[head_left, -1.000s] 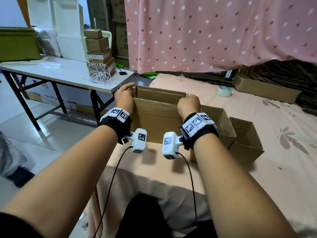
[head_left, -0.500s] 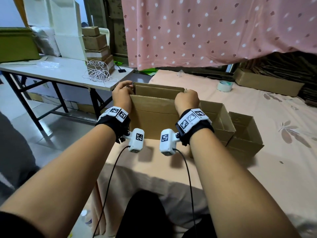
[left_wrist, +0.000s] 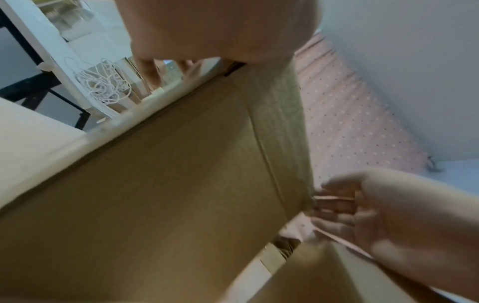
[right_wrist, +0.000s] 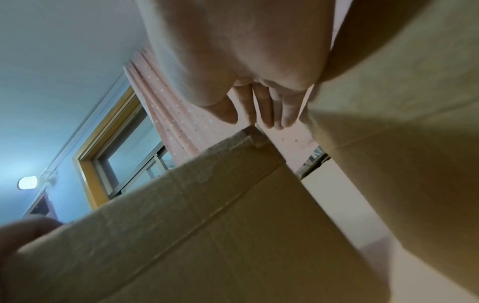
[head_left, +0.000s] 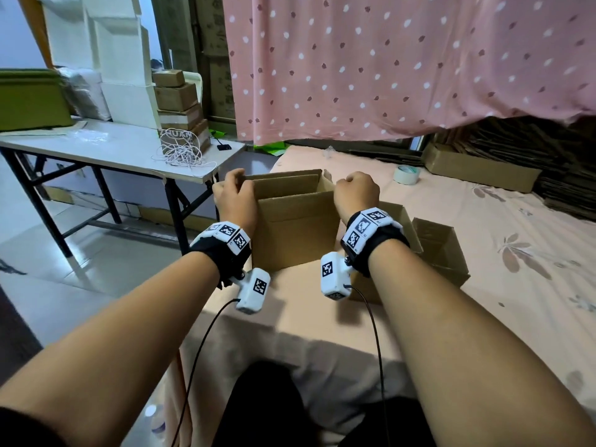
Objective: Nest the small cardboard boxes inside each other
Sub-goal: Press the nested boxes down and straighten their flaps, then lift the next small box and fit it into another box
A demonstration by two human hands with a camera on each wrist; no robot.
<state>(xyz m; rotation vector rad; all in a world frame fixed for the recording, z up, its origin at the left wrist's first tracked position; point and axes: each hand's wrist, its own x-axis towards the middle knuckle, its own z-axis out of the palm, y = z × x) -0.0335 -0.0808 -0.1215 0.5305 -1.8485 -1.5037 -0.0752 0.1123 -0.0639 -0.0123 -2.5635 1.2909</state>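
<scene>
A large open cardboard box [head_left: 293, 233] stands at the near left corner of the pink-covered surface [head_left: 522, 240]. My left hand [head_left: 233, 196] grips its left top edge, fingers curled over the rim. At the box's right top edge, my right hand [head_left: 356, 191] is curled; in the left wrist view that right hand [left_wrist: 362, 209] pinches a thin flap edge. A medium open box [head_left: 403, 217] sits just behind my right wrist, partly hidden. Beside it on the right stands a small open box [head_left: 445, 253]. The right wrist view shows the large box's corner [right_wrist: 254, 133] under my fingers [right_wrist: 267, 110].
A tape roll [head_left: 406, 174] and a long low cardboard box [head_left: 480, 171] lie at the back of the surface, with flat cardboard stacked behind. To the left stands a white folding table [head_left: 113, 150] with a coil of cord [head_left: 182, 150] and stacked boxes [head_left: 177, 98]. A pink dotted curtain [head_left: 387, 59] hangs behind.
Both hands left the large box's near rim and now hold its left and right edges. The box has turned and shifted left, uncovering more of the medium box.
</scene>
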